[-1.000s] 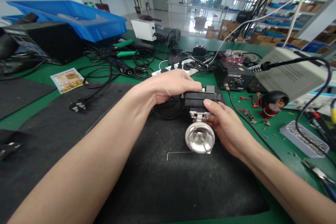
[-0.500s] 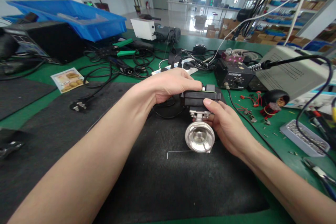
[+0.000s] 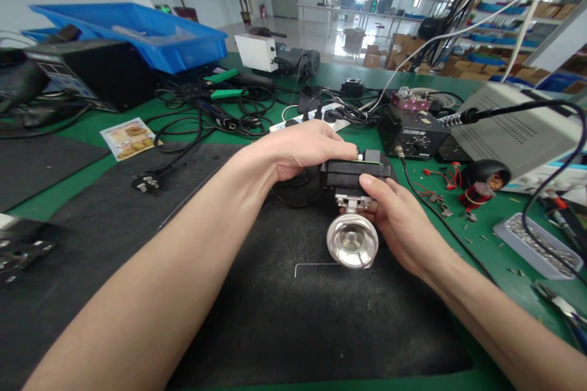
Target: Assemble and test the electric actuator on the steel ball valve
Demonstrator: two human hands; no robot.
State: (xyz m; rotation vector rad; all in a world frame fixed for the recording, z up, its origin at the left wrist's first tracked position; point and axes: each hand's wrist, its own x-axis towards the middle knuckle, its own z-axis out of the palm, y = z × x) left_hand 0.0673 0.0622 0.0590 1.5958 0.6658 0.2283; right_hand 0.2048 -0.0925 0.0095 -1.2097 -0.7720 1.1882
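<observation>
A motorized ball valve is held upright over the black mat, its round steel opening facing me and its black actuator housing on top. Around the housing's right side and the bracket under it, my right hand is closed, thumb on the front face. My left hand reaches over the upper left of the housing, its thumb at a small metal part on top. The other left fingers are mostly hidden behind it. A thin L-shaped hex key lies on the mat, its far end passing behind the valve.
Right of the mat stand a black soldering station, a tub of small metal parts and pliers. A blue bin, cables, a plug and a power strip are behind and left.
The whole view has shifted slightly, so everything sits a little further right in it. Both hands keep the same hold on the valve.
</observation>
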